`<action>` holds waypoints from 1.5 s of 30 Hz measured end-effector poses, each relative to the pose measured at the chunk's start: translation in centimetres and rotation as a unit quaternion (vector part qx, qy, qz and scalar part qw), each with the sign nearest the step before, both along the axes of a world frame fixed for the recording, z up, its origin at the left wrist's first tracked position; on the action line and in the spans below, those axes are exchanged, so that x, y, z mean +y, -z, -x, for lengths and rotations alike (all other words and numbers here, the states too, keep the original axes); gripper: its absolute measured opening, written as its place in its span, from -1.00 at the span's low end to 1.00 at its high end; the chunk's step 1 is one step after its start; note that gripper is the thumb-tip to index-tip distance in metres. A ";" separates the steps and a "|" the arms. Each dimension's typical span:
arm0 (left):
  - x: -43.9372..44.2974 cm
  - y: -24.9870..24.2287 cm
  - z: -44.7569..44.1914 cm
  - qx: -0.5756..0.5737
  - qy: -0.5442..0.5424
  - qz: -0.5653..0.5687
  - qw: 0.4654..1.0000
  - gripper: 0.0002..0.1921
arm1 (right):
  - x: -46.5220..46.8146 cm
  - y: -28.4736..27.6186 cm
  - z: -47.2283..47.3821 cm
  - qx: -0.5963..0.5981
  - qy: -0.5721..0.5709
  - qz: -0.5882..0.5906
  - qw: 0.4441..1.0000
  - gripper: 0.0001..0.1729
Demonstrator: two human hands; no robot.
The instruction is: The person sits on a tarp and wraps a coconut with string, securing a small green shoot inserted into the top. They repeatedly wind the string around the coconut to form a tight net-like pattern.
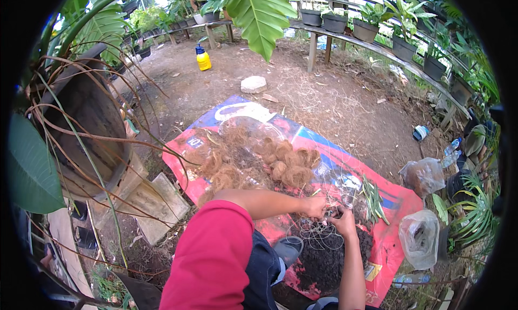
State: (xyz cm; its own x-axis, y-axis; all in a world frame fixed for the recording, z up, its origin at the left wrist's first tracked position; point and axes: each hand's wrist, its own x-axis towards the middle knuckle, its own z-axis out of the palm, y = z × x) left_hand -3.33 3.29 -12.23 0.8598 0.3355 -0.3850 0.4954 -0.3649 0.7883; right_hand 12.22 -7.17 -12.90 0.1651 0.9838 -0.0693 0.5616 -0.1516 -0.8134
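Close together over a heap of dark soil (323, 265), my left hand (315, 207) and my right hand (344, 221) pinch thin, pale string. A loose tangle of this string (319, 234) hangs below my fingers onto the soil. What exactly lies between the fingertips is too small to tell. Beyond my hands, several round balls of brown coconut fibre (297, 176) are bunched together, with looser fibre (226, 176) to their left. Cut green leaves (373, 200) lie right of my hands. All this rests on a red and blue printed plastic sheet (398, 225).
At left, a large pot (87, 136) trails long aerial roots across the view. A pale stone (253, 84) and a yellow spray bottle (203, 59) stand on the ground ahead. Plastic bags (419, 239) are at right. Potted plants line a curved wooden bench (376, 47).
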 end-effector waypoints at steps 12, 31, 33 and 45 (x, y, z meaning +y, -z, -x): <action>2.1 0.5 0.0 -0.006 0.001 0.111 0.994 -0.82 | -0.4 0.4 -2.6 0.093 0.022 -0.007 0.995 -0.67; 1.4 -0.1 -2.2 -0.176 -0.283 0.224 0.916 -0.76 | -0.6 1.6 1.4 0.112 -0.208 0.265 0.935 -0.65; 1.2 0.2 -2.0 -0.172 -0.272 0.238 0.916 -0.74 | -0.8 1.7 0.6 0.099 -0.179 0.300 0.932 -0.64; -0.1 0.9 -1.6 -0.099 -0.160 0.194 0.963 -0.73 | -0.2 3.7 -2.6 0.188 -0.009 0.162 0.969 -0.59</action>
State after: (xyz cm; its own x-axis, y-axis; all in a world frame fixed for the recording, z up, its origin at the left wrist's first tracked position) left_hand -1.70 3.18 -13.16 0.8064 0.4587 -0.3731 0.3587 0.1222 0.9254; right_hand 14.83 -7.40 -16.59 0.0513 0.9029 -0.4268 0.2405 -0.4259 -0.8722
